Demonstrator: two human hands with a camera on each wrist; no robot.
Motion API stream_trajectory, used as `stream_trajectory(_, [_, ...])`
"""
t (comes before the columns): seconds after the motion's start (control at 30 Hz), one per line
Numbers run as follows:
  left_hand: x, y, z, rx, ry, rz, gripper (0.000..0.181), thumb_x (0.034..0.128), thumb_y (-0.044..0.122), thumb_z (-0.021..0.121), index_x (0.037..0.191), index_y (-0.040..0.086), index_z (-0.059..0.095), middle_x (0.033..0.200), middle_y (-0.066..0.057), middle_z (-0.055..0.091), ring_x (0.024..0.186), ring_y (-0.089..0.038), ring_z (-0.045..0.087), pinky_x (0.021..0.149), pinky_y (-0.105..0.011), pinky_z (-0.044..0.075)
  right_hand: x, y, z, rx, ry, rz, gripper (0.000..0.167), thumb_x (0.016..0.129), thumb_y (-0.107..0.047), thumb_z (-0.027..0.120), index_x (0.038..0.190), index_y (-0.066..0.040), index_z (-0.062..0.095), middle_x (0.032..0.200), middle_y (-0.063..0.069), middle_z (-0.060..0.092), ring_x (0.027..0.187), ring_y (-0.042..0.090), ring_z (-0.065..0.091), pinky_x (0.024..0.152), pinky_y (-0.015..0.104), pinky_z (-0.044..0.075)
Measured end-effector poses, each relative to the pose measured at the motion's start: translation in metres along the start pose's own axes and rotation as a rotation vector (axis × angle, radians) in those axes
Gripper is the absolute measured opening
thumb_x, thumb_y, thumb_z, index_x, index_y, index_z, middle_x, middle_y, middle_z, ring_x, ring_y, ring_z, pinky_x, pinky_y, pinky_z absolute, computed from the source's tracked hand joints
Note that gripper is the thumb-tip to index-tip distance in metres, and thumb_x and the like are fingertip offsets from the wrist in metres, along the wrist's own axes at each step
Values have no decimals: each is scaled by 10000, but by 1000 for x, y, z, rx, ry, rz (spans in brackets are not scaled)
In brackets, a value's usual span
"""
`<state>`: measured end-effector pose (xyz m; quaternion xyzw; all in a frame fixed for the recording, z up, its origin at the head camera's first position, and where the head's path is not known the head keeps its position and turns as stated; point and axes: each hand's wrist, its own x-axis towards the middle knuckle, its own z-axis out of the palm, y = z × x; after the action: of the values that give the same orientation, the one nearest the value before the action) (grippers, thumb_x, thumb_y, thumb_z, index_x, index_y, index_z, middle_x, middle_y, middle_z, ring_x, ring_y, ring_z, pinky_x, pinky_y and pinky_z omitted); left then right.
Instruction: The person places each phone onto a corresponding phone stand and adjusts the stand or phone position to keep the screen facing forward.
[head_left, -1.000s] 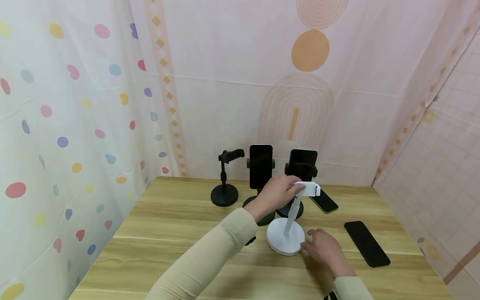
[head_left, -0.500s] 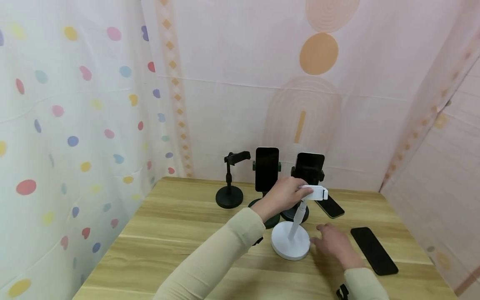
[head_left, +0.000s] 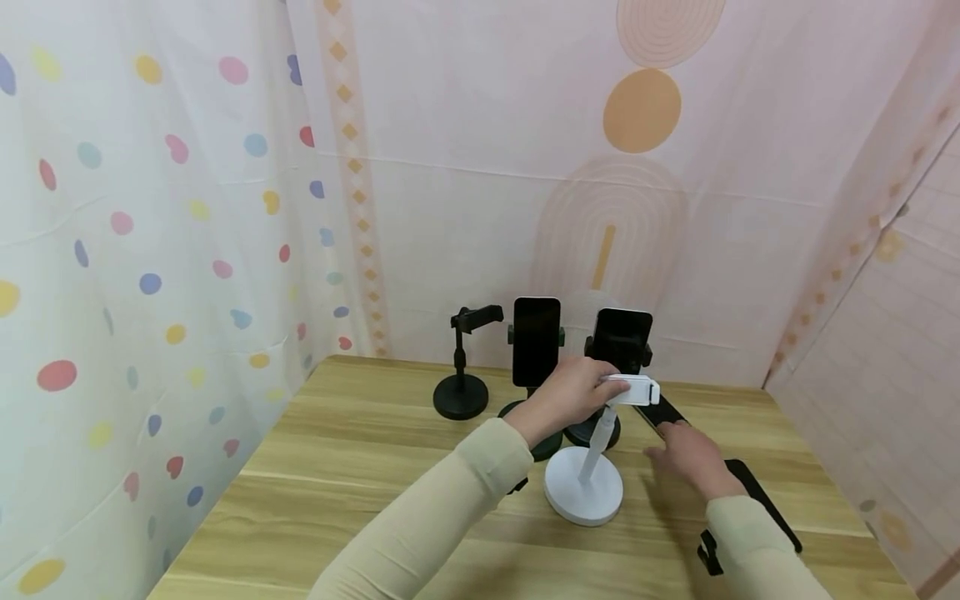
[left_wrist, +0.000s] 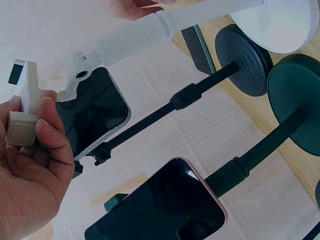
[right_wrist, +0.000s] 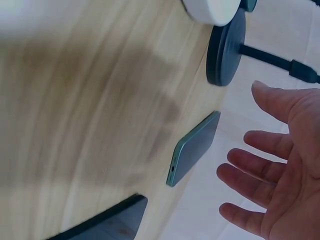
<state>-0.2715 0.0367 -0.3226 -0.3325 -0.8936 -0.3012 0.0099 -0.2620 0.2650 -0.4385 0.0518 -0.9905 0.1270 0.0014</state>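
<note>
Below the left hand, on a wood-grain table: one white, round-based, plastic-looking phone stand, its clamp pinched in that hand; probably light, stiff, best held by stem or base. Right of that grip: right hand, empty, spread, near a slim green-edged black phone, likely slippery, fragile.

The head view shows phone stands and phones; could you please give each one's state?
White stand: no phone, gripped by left hand
Left black stand: upright, no phone
Green stand: holding a phone
Right black stand: holding another phone
Far loose phone: lying flat
Near loose phone: lying flat
</note>
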Motion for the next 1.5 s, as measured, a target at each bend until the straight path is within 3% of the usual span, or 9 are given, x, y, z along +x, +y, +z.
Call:
stream_trajectory(0.13, [1, 1, -1, -5, -7, -7, 323, 1013, 328, 572, 1186, 97, 718, 978, 7, 713, 713, -49, 593, 649, -176, 483, 11, 11, -6, 8, 5, 9, 526, 937, -248, 668, 1244, 163, 553, 1209, 379, 567, 1125, 538, 539, 904, 606, 454])
stream_trajectory(0.4, [2, 2, -2, -10, -18, -15, 307, 1013, 328, 575, 1173, 115, 728, 984, 21, 715, 739, -45, 598, 671, -182, 490, 29, 39, -5, 48, 36, 50, 482, 967, -252, 630, 1217, 155, 565, 1104, 344, 601, 972, 445, 600, 814, 563, 479])
stream_trajectory(0.67, [1, 4, -3, 5, -22, -2, 306, 1015, 330, 569, 1157, 112, 731, 970, 26, 709, 734, -45, 587, 664, -173, 479, 38, 58, -4, 63, 47, 79, 587, 988, -279, 589, 1283, 218, 483, 1267, 419, 504, 1143, 572, 497, 928, 620, 427])
stream_trajectory(1.1, [-3, -2, -10, 28, -22, -7, 301, 1015, 325, 577, 1149, 104, 731, 967, 22, 709, 749, -50, 589, 683, -184, 484, 55, 55, 12, 56, 40, 105, 653, 982, -334, 593, 1265, 240, 465, 1227, 453, 494, 1106, 582, 513, 906, 618, 449])
stream_trajectory(1.5, [-3, -1, -11, 38, -35, -13, 300, 1018, 330, 573, 1156, 113, 728, 981, 30, 710, 774, -42, 591, 697, -182, 479, 65, 53, 9, 51, 2, 130, 650, 970, -365, 598, 1186, 241, 502, 1129, 428, 533, 1010, 510, 561, 853, 573, 472])
